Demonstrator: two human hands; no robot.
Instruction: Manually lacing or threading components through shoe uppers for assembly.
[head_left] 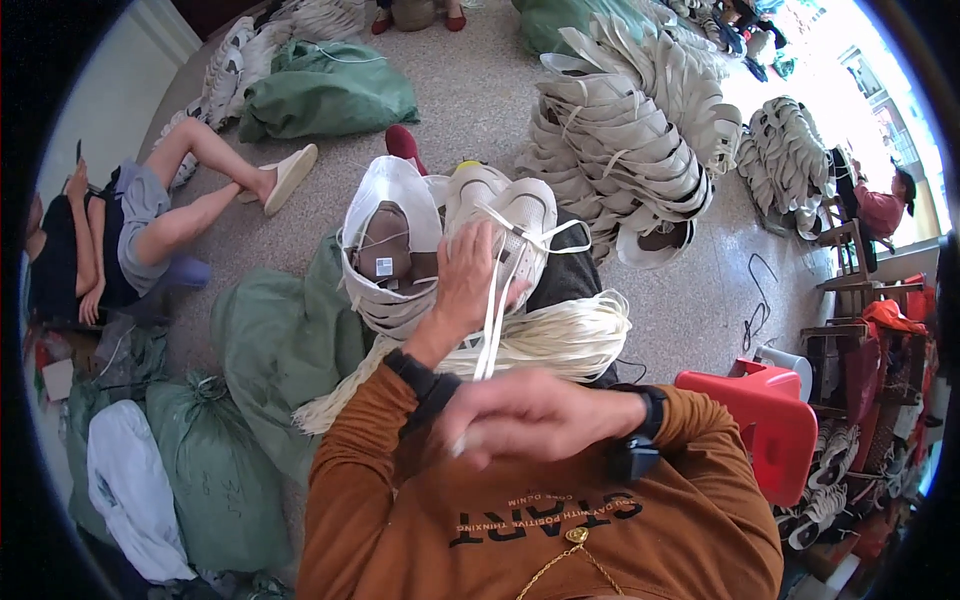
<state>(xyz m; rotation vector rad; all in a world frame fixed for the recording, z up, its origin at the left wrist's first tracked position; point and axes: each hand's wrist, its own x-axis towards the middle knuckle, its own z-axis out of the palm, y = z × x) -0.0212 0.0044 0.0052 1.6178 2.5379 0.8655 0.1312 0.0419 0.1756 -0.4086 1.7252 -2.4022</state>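
Observation:
My left hand (470, 280) rests on a white shoe upper (515, 215) lying in my lap, fingers wrapped over its side. My right hand (530, 415) is close to my chest, blurred, pinching a white lace (492, 330) that runs up to the shoe. A second white shoe upper (385, 240) with a brown lining lies just left of the first. A bundle of cream laces (560, 340) lies across my lap beneath the shoes. Both forearms wear orange-brown sleeves and dark wrist bands.
Tall stacks of white shoe uppers (630, 130) stand ahead on the right. Green sacks (325, 95) lie on the floor ahead and to my left (215, 460). A red plastic stool (770, 415) is at my right. Another person (130, 220) sits at the left.

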